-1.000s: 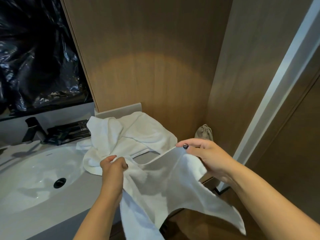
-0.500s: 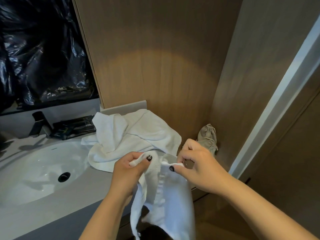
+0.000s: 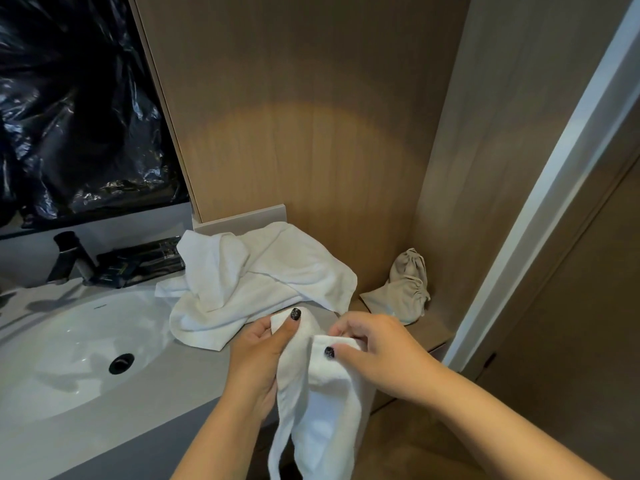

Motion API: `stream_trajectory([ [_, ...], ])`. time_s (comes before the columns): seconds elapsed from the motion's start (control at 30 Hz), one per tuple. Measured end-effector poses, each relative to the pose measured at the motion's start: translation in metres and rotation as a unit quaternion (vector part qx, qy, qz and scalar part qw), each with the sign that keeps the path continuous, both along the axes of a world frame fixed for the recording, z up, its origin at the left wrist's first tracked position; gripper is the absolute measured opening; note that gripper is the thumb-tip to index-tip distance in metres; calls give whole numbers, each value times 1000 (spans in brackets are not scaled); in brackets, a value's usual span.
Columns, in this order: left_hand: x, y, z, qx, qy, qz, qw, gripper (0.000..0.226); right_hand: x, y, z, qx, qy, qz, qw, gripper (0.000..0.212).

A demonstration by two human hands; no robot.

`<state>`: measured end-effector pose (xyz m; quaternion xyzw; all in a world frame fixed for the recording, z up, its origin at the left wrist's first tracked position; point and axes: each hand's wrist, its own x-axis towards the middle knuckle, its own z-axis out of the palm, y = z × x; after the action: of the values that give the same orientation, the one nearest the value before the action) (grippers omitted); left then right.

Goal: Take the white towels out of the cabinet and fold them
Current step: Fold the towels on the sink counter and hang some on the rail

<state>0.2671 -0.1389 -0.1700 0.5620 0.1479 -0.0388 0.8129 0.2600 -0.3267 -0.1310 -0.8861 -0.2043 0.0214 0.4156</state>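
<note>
Left hand (image 3: 258,358) and right hand (image 3: 377,348) pinching top corners of hanging white towel (image 3: 322,417); behind, crumpled white towels (image 3: 256,282) on grey countertop (image 3: 166,386) beside sink (image 3: 69,341).

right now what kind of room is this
Most likely a bathroom, perhaps a hotel's: a white sink set in a grey counter, a dark faucet behind it, and white towels heaped alongside.

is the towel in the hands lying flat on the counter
No, the towel hangs off the counter edge, pinched at its top corners by the left hand and right hand.
</note>
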Motion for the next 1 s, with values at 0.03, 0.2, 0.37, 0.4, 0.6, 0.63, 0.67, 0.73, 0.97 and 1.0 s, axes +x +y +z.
stream_trajectory([
  [0.03, -1, 0, -1, -26, 6, -5, 1000, 21, 0, 0, 0, 5, -4, 1, 1000, 3],
  [0.2, -5, 2, -1, -38, -17, -56, 998, 25, -4, 0, 4, 16, -8, 33, 999, 4],
  [0.37, -13, -5, 10, 36, -76, -128, 988, 40, -7, 5, 10, 32, -47, 47, 997, 7],
  [0.4, -15, -6, 11, 50, -86, -138, 985, 41, -7, 6, 10, 47, -55, 34, 997, 7],
  [0.6, -25, -10, 23, 148, -179, -166, 958, 44, -6, 4, 14, 86, -78, -45, 992, 5],
  [0.63, -26, -11, 24, 172, -194, -164, 952, 43, -6, 4, 15, 90, -81, -53, 991, 5],
  [0.67, -27, -12, 26, 192, -205, -161, 946, 43, -6, 4, 16, 95, -82, -58, 990, 6],
  [0.73, -30, -14, 28, 220, -216, -155, 939, 44, -6, 3, 17, 107, -77, -67, 989, 7],
  [0.97, -38, -19, 41, 278, -235, -156, 918, 60, -5, 2, 20, 52, -109, -46, 992, 23],
  [1.0, -38, -19, 42, 282, -237, -148, 918, 60, -5, 3, 22, 43, -116, -39, 992, 18],
])
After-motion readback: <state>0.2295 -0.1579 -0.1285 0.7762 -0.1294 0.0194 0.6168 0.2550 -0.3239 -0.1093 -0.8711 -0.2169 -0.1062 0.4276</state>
